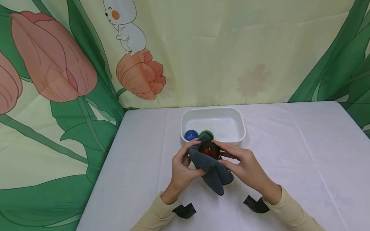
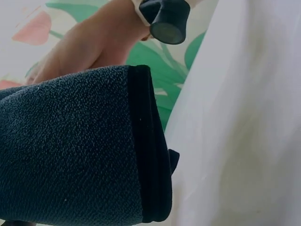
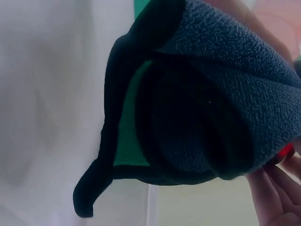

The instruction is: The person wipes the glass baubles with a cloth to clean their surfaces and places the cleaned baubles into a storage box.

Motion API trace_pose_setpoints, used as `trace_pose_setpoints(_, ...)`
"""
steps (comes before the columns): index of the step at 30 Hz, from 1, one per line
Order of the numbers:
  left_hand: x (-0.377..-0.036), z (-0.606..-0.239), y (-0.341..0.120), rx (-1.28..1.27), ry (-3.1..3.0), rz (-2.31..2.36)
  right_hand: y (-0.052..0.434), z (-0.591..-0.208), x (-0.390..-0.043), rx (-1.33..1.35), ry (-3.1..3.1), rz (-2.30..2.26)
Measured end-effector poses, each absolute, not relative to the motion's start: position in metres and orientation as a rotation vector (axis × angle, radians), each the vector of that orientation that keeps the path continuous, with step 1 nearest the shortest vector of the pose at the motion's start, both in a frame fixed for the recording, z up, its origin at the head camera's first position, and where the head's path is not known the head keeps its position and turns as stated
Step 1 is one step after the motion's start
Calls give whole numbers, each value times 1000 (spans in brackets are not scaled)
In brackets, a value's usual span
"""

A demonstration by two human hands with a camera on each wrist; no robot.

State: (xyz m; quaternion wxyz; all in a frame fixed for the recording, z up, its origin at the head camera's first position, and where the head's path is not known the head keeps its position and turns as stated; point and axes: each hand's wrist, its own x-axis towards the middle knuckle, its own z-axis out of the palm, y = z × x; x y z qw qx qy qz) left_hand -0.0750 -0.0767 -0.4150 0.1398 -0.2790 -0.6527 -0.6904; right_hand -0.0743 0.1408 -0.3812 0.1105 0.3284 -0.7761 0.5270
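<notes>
In the head view, a dark blue-grey cloth (image 1: 206, 162) with black edging is folded around a glossy dark red ball (image 1: 210, 150). My left hand (image 1: 182, 176) grips the cloth from the left, fingers at its upper fold and thumb lower down. From the other side my right hand (image 1: 250, 168) holds the ball, index fingertip at its top and thumb near its lower edge. Loose cloth ends hang toward me. Up close, the left wrist view shows the fuzzy cloth (image 2: 70, 150). The right wrist view shows its folds (image 3: 235, 84), a green patch, and a sliver of red ball (image 3: 286, 151).
A white basin (image 1: 228, 126) stands behind the hands at the table's far edge. Inside it lie a blue ball (image 1: 191, 135) and a green ball (image 1: 206, 132), partly covered by the cloth. A white cloth covers the table (image 1: 138, 166); a printed curtain (image 1: 219, 57) hangs behind.
</notes>
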Motion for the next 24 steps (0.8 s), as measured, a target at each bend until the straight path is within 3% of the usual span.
trace_pose_setpoints(6,-76,-416,-76,-808,-1869,-1973,142,-382,-75,946,-2333,1535)
trace_pose_setpoints(17,-77,-418,-75,-820,-1838,-1987,152,-367,-78,1288,-2236,913)
trace_pose_setpoints(24,-76,-417,-75,-790,-1852,-1994,149,-368,-78,1342,-2200,815)
